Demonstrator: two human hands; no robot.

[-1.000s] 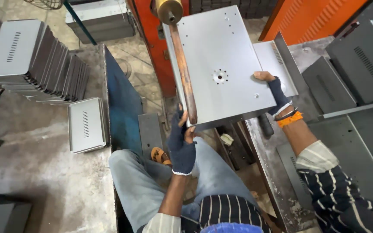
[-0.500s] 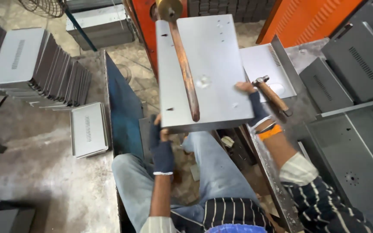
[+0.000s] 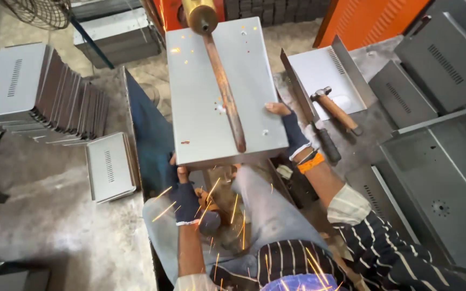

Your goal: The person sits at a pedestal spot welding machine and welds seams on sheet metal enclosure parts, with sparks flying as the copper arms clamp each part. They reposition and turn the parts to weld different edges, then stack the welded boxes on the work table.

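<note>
Sparks point(image 3: 211, 194) now fly beneath panel point(image 3: 211, 70).

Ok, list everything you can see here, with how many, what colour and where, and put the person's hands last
Flat metal panel: one, grey, centre, held level under the rod.
Welding rod: one, copper-brown, lying across the panel's top, with a brass holder at the far end.
Sparks: many, orange, falling below the panel's near edge.
Stacked vented covers: many, grey, upper left.
Single vented cover: one, grey, on the floor left of the panel.
Hammer: one, wooden handle, right of the panel.
Open tray: one, white-grey, upper right.
Large housings: several, dark grey, right side.
Fan: one, wire guard, top left.
Left hand: dark blue glove, gripping the near edge.
Right hand: dark blue glove, on the right edge.
</note>
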